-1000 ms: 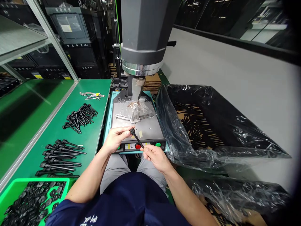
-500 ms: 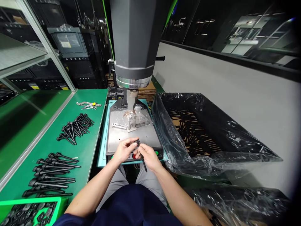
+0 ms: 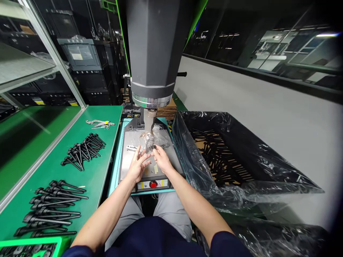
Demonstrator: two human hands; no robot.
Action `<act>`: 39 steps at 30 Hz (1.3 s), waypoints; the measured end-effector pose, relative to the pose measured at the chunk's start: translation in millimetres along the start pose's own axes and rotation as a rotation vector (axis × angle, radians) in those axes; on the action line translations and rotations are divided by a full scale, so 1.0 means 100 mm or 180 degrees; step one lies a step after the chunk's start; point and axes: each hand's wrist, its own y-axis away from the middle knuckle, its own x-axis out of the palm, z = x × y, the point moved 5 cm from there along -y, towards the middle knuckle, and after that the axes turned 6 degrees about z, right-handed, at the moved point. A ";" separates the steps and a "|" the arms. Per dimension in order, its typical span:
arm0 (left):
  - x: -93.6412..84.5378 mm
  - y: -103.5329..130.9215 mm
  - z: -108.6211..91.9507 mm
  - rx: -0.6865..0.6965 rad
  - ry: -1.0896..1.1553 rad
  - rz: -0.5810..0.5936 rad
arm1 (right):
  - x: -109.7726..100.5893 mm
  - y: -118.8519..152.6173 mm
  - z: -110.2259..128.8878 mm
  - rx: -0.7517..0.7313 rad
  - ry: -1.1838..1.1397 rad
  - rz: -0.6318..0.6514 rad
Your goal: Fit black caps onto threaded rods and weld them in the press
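Observation:
My left hand (image 3: 138, 166) is over the metal machine plate (image 3: 128, 160), fingers spread, with nothing seen in it. Beside it, my right hand (image 3: 160, 159) is closed at the fixture under the machine's horn (image 3: 149, 121). A small dark part (image 3: 154, 146) shows at its fingertips; the rest of that piece is hidden by the hand and the fixture. Clear plastic film (image 3: 160, 135) wraps the fixture. Two groups of black threaded bolts, an upper one (image 3: 85, 148) and a lower one (image 3: 53, 203), lie on the green table (image 3: 93, 185) at the left.
A green bin (image 3: 63, 246) of black rings stands at the lower left. Metal tools (image 3: 100, 124) lie at the table's back. At the right, a box lined with black plastic (image 3: 254, 142) holds many black bolts. A red button (image 3: 153, 184) is on the machine's front.
Both hands have moved forward from the plate's front edge to the fixture. My left hand has let go and opened. The black bolt held before is now mostly out of sight.

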 end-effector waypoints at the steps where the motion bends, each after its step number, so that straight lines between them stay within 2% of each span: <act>1: -0.03 -0.01 -0.02 0.0097 0.0017 -0.0054 | 0.03 -0.05 0.00 -0.0007 0.0028 -0.0050; 5: -0.05 -0.04 -0.17 0.0501 -0.0062 -0.0160 | 0.10 -0.21 0.05 -0.0275 0.0218 -0.0226; 9: -0.01 -0.03 -0.35 0.0791 -0.0253 -0.0109 | 0.05 -0.30 0.20 -0.0451 0.0870 -0.0554; 11: 0.01 -0.04 -0.41 0.0864 -0.0337 -0.0049 | 0.05 -0.33 0.27 -0.0497 0.1030 -0.0527; 14: 0.02 -0.07 -0.44 0.0904 -0.0403 0.0009 | 0.04 -0.38 0.36 -0.0598 0.1068 -0.0485; 21: 0.01 -0.10 -0.44 0.0871 -0.0444 0.0060 | -0.04 -0.51 0.45 -0.0696 0.1264 -0.0694; 26: 0.00 -0.12 -0.46 0.0877 -0.0514 0.0066 | 0.00 -0.75 0.43 -0.0789 0.0987 -0.0300; 31: -0.03 -0.15 -0.47 0.0883 -0.0560 0.0082 | 0.03 -0.94 0.45 -0.0625 0.1306 -0.0242; 35: -0.07 -0.17 -0.48 0.0871 -0.0585 0.0049 | 0.03 -0.97 0.47 -0.0407 0.1049 0.0034; 39: -0.09 -0.17 -0.49 0.0891 -0.0565 0.0032 | 0.02 -0.96 0.56 -0.0563 0.1024 0.0341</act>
